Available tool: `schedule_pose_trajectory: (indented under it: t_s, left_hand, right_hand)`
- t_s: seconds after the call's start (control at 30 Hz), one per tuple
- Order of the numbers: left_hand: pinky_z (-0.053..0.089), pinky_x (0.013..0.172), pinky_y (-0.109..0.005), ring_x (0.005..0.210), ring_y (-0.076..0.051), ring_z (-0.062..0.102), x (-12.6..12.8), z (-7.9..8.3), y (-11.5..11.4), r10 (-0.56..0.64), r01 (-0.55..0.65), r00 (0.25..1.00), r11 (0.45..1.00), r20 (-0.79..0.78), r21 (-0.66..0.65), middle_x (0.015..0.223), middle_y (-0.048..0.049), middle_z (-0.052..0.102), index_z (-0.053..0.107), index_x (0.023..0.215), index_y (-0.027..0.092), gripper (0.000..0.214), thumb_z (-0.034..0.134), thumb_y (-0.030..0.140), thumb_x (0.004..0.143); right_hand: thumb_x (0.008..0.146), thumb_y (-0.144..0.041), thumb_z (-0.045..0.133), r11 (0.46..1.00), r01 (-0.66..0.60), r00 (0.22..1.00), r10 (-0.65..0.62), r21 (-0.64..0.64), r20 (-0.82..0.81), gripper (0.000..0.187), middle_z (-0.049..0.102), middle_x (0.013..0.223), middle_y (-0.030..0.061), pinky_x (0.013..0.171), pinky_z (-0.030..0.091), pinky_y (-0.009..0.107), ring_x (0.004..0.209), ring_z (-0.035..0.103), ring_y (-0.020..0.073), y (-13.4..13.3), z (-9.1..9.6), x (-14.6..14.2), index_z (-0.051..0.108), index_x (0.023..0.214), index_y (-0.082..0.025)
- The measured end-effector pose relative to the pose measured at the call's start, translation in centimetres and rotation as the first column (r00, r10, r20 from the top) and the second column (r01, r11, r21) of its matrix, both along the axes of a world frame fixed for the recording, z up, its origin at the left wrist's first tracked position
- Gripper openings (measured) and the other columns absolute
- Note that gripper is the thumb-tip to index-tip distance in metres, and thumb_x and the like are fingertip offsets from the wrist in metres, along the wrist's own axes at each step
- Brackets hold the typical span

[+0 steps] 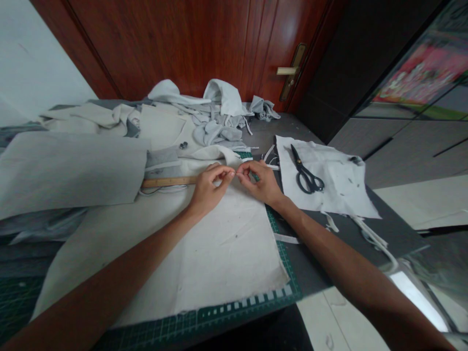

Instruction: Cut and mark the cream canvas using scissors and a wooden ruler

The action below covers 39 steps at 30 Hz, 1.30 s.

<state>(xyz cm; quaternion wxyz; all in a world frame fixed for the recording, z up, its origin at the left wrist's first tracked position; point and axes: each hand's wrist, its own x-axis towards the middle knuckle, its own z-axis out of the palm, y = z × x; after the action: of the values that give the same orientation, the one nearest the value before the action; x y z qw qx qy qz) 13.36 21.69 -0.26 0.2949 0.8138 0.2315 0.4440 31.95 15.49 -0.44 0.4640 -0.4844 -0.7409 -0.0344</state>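
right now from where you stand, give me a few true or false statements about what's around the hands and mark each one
1. The left hand and right hand meet at the fingertips, pinching something thin. True.
2. The right hand holds the scissors. False: the black-handled scissors lie on a white fabric piece.
3. A wooden ruler lies to the left of the left hand. True.
4. The cream fabric sheet below the hands lies on the bare floor. False: it lies on a green cutting mat.
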Motion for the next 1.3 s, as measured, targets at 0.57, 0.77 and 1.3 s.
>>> schedule_pose_trajectory:
  t_s: [0.57,0.77,1.3]
  left_hand:
    - [0.046,0.069,-0.029,0.074,-0.016,0.057,0.18,-0.26,0.0,-0.016,0.016,1.0,0.999,0.0,0.035,0.077,-0.0006,0.062,0.074,0.087,0.021,0.019,0.06,0.031,0.096]
    - [0.046,0.069,-0.027,0.071,-0.014,0.054,0.3,-0.29,-0.12,0.041,-0.041,0.999,0.999,0.023,-0.007,0.073,0.0021,0.057,0.07,0.089,0.02,0.013,0.063,0.03,0.092]
    - [0.04,0.063,-0.027,0.067,-0.013,0.051,0.31,-0.37,0.15,-0.026,0.027,0.999,0.998,0.023,-0.053,0.07,0.0025,0.056,0.067,0.082,0.02,0.013,0.061,0.028,0.09]
  right_hand:
    - [0.093,-0.026,0.062,0.999,0.024,0.998,-0.022,-0.03,0.055,0.003,0.065,0.063,-0.0063,0.08,0.037,0.034,0.058,0.056,0.0158,0.02,-0.09,0.05,0.065,0.094,-0.024]
    - [0.091,-0.025,0.065,0.998,0.047,0.997,-0.045,-0.036,0.066,0.002,0.065,0.063,-0.0073,0.082,0.036,0.035,0.055,0.054,0.0148,0.03,-0.13,0.09,0.064,0.093,-0.024]
    - [0.092,-0.023,0.063,1.0,-0.008,0.993,0.01,-0.024,0.115,0.002,0.066,0.061,-0.0069,0.083,0.037,0.036,0.054,0.053,0.0147,0.02,-0.05,0.14,0.064,0.094,-0.024]
